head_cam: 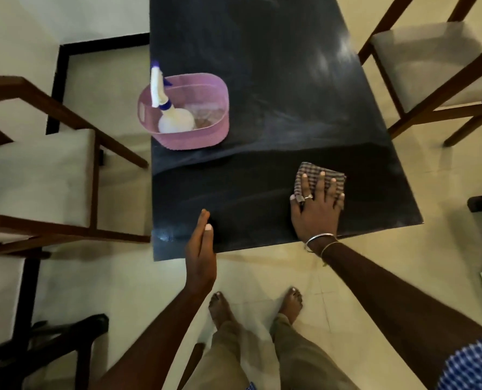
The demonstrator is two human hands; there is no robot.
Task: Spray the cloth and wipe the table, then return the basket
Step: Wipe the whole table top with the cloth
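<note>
- Near table's front edge: right hand, fingers splayed flat, presses folded checked cloth onto dark glossy tabletop.
- Left hand open, gripping nothing.
- Risk: a wide sweep could nudge the pink plastic basket, tipping the white spray bottle.

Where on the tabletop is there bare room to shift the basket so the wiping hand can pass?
The far half of the table, beyond the pink basket, is bare out to the far-right edge. A bare strip also runs between the basket and the checked cloth. The near edge is crowded: the right hand presses flat on the cloth and the left hand is at the rim.
</note>
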